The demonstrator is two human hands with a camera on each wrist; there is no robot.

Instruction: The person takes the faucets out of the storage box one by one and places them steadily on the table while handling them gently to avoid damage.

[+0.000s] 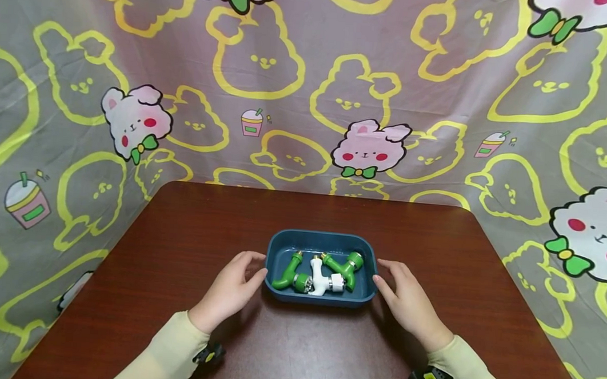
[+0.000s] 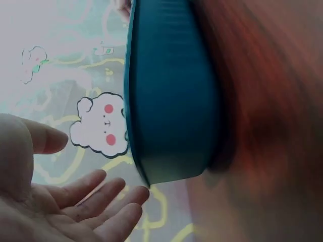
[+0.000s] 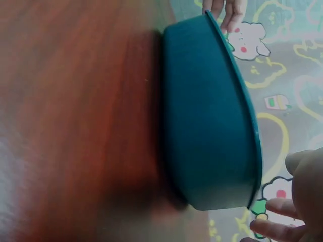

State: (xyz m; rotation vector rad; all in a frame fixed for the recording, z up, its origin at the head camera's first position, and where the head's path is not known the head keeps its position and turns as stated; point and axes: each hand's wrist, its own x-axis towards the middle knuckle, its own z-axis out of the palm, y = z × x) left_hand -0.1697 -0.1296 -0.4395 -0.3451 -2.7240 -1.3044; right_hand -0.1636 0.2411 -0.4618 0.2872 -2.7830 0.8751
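A dark teal plastic basin (image 1: 318, 299) sits on the table with three taps lying in it. At its left is a green tap (image 1: 290, 274) with a ribbed knob, beside it a white tap (image 1: 320, 283), and to the right another green tap (image 1: 349, 275); all have brass-coloured threaded ends. My left hand (image 1: 232, 286) is at the basin's left end, fingers spread and relaxed, fingertips right at the rim. At the opposite end, my right hand (image 1: 409, 304) mirrors it, thumb and fingers loosely extended beside the wall. Both wrist views show the basin's outer wall (image 2: 171, 91) with uncurled fingers near it.
The brown wooden table (image 1: 209, 219) extends around the basin on every side. A grey curtain (image 1: 298, 86) printed with cartoon bears and rabbits hangs behind the table and along both sides. Dark wrist cameras (image 1: 209, 353) are strapped over the pale sleeves (image 1: 172, 343).
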